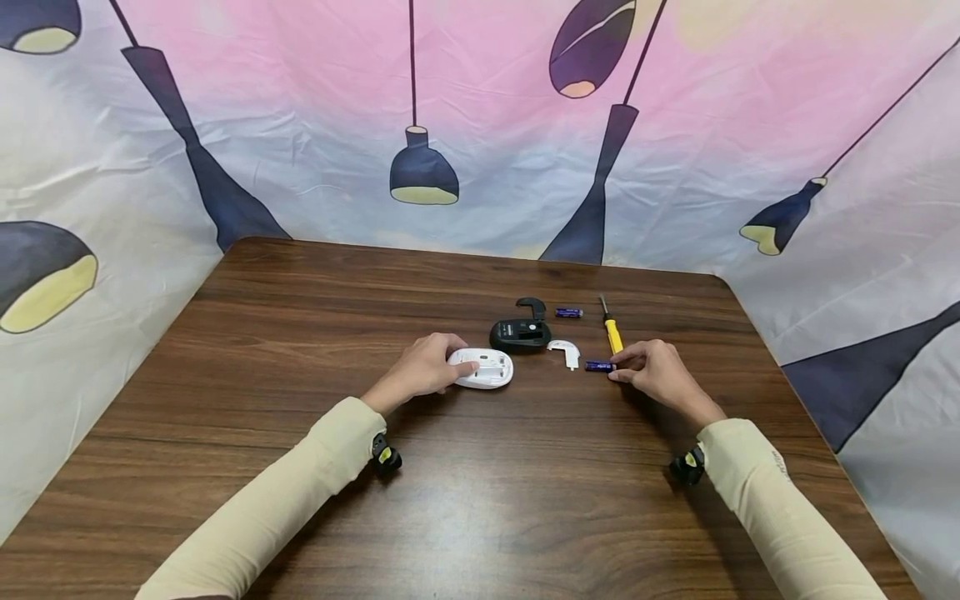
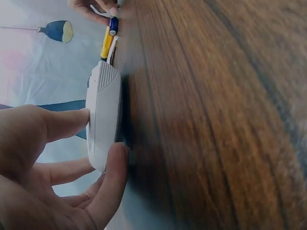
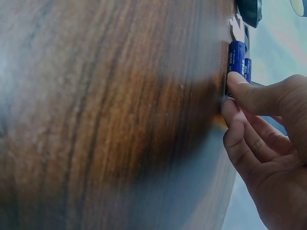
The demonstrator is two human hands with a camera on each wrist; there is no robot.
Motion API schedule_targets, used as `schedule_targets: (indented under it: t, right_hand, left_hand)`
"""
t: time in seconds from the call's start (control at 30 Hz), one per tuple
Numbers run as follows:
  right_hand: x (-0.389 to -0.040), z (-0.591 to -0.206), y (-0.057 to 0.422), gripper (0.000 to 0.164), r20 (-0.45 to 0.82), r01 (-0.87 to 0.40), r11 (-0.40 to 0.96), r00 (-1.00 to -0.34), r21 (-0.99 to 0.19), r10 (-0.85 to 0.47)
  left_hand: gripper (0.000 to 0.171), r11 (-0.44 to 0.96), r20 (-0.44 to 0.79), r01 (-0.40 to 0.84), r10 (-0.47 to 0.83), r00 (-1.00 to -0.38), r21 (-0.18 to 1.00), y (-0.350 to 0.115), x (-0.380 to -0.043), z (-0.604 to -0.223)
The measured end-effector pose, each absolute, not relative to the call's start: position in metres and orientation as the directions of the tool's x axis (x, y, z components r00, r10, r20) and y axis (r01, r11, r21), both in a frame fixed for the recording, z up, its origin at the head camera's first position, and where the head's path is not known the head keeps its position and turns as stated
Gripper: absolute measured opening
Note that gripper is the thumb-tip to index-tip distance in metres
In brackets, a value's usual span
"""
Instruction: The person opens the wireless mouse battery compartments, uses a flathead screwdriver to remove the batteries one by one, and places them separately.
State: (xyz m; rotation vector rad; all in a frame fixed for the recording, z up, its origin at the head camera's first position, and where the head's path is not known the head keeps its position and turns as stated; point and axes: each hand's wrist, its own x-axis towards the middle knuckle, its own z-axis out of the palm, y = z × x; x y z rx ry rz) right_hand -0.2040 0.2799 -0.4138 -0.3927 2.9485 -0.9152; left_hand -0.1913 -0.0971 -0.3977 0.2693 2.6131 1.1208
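Note:
My left hand point(image 1: 422, 367) grips a white computer mouse point(image 1: 491, 380) by its left end, thumb on top. The mouse lies underside up with its battery compartment uncovered. In the left wrist view, fingers and thumb hold the rim of the white mouse point(image 2: 104, 115) just above the tabletop. Over on the right, my right hand point(image 1: 663, 377) pinches the right end of a blue battery point(image 1: 597, 366) between thumb and fingers. The right wrist view shows the thumb against that battery point(image 3: 236, 60). Between the hands lies a white battery cover point(image 1: 567, 350).
Behind the white mouse sits an upturned black mouse point(image 1: 517, 335), with its black cover point(image 1: 534, 306) beyond it. A second blue battery point(image 1: 568, 313) lies to their right. A yellow-handled screwdriver point(image 1: 613, 335) reaches toward the right hand. All rest on a brown wooden table point(image 1: 337, 292).

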Motion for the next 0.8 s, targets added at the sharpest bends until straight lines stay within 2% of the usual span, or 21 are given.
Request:
schedule_targets:
  t: [0.33,0.8]
  right_hand:
    - [-0.205,-0.41,0.283,0.017,0.062,-0.249,0.802,-0.964,-0.543,-0.257]
    - [-0.203,-0.393,0.28,0.021,0.049,-0.26,0.785,-0.958,-0.562,-0.282]
  left_hand:
    - [0.045,0.756,-0.122,0.167,0.311,-0.943,0.633,-0.099,-0.192,-0.401]
    - [0.046,0.746,-0.095,0.187,0.319,-0.943,0.639,-0.105,-0.193,-0.4]
